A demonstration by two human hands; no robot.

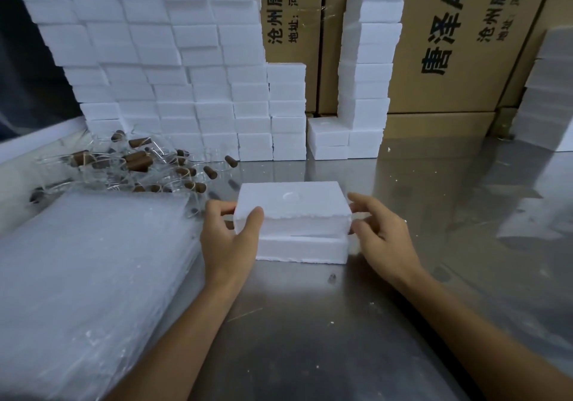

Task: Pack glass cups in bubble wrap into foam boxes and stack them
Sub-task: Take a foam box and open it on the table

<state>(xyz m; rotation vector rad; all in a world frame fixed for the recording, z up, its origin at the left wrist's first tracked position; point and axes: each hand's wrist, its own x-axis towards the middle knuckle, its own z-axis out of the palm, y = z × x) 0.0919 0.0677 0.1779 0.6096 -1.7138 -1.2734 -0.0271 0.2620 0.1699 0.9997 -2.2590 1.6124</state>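
A white foam box point(302, 247) stands on the steel table in front of me, its lid point(293, 206) sitting on top, shifted slightly to the left. My left hand point(229, 236) grips the lid's left end, thumb on the front face and fingers behind. My right hand point(379, 233) is at the lid's right end, thumb and fingers curved around the corner. A heap of clear glass cups with brown cork-like handles point(136, 165) lies at the left rear. A thick stack of bubble wrap sheets point(83, 276) covers the table's left side.
A wall of stacked foam boxes point(173, 68) fills the back left. A tall foam column point(369, 68) and a low foam pile point(328, 137) stand behind the box. More foam point(545, 96) stands at the right. Printed cardboard cartons point(449, 37) line the back.
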